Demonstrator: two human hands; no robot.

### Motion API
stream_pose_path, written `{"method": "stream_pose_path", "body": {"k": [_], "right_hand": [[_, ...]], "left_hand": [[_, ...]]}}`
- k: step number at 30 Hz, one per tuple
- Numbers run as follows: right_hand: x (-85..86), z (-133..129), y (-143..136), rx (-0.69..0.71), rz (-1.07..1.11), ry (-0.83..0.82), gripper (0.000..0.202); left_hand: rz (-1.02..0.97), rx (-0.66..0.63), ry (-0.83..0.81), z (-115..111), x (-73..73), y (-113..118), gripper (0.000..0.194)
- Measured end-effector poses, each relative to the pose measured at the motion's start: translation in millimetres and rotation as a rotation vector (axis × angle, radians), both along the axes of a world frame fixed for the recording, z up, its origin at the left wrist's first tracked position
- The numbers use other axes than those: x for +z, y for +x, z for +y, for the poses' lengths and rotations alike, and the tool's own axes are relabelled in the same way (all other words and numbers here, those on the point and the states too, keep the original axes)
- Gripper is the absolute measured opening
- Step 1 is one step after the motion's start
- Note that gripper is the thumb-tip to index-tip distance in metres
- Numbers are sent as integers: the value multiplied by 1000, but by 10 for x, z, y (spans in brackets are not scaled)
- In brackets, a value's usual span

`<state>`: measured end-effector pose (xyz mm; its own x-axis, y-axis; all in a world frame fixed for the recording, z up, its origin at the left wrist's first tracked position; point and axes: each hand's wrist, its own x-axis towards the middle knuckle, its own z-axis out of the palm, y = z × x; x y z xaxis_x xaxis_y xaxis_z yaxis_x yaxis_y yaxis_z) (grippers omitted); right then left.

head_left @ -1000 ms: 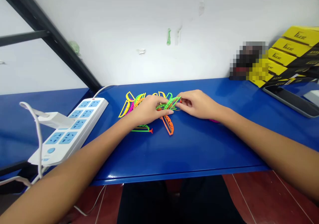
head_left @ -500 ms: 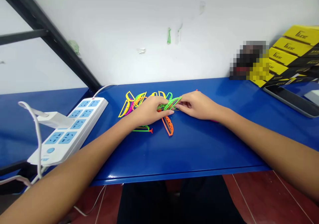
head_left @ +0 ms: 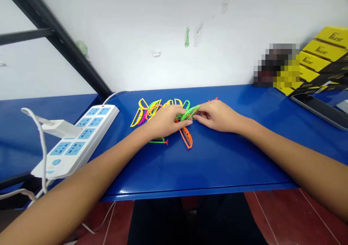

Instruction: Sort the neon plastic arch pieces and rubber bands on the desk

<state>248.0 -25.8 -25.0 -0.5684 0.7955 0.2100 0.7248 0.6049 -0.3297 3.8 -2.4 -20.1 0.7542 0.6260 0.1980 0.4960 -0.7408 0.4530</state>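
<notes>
Between my two hands is a green plastic bow-shaped piece (head_left: 190, 112). My left hand (head_left: 169, 121) pinches its left end between thumb and fingers. The fingertips of my right hand (head_left: 214, 115) close on its right end. An orange bow-shaped piece (head_left: 186, 138) lies just below my left fingers. Several yellow, pink, orange and green pieces, among them a yellow bow (head_left: 137, 117), lie in a loose pile behind and left of my left hand. A green stick with a red tip (head_left: 166, 142) pokes out below my left wrist. Some red bits (head_left: 214, 99) show behind my right hand.
A white power strip (head_left: 78, 139) with a plugged-in adapter and cables stands at the left on the blue table (head_left: 201, 168). At the right are a dark phone-like object (head_left: 320, 110) and stacked yellow-and-black boxes (head_left: 317, 61). A white wall rises behind.
The view has shifted slightly, so everything sits a little differently in the picture. The green piece has tilted slightly between my hands, and more red bits show behind my right hand.
</notes>
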Motion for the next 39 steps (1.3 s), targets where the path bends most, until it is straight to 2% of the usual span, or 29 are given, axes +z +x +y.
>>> {"method": "stream_pose_path", "body": {"k": [23, 32, 39], "right_hand": [[-32, -60, -55, 39, -2, -3, 11], [16, -107, -71, 31, -59, -5, 13], [-30, -65, -52, 64, 11, -31, 11]], "left_hand": [[10, 10, 11, -20, -4, 10, 22], [15, 6, 17, -21, -36, 34, 24], [16, 17, 19, -33, -27, 32, 27]]}}
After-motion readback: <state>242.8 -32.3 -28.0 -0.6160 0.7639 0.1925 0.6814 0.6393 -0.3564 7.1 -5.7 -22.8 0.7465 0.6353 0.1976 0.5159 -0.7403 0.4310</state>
